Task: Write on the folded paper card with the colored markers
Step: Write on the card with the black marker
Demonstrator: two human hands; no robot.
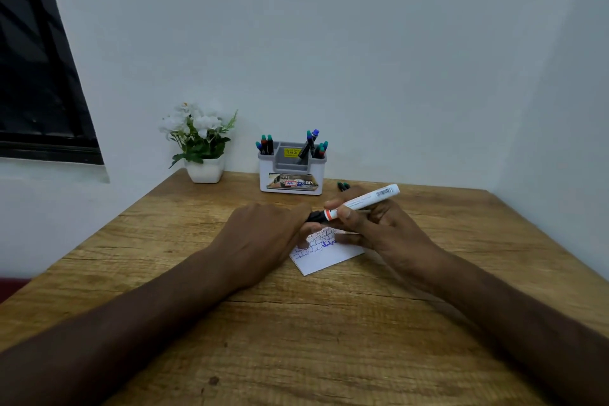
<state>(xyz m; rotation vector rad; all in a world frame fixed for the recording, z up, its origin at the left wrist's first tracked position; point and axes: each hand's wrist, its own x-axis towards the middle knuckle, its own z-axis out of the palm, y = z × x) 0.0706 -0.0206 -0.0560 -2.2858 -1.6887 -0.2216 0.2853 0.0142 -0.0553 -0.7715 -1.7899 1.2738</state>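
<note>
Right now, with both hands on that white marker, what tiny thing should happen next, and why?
Probably pull the cap off. The right hand holds the white marker above the card, and the left hand grips its dark cap end, so no tip shows for writing yet.

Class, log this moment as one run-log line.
right hand: holds white marker | left hand: grips its black end | paper card: on table, partly written
</note>
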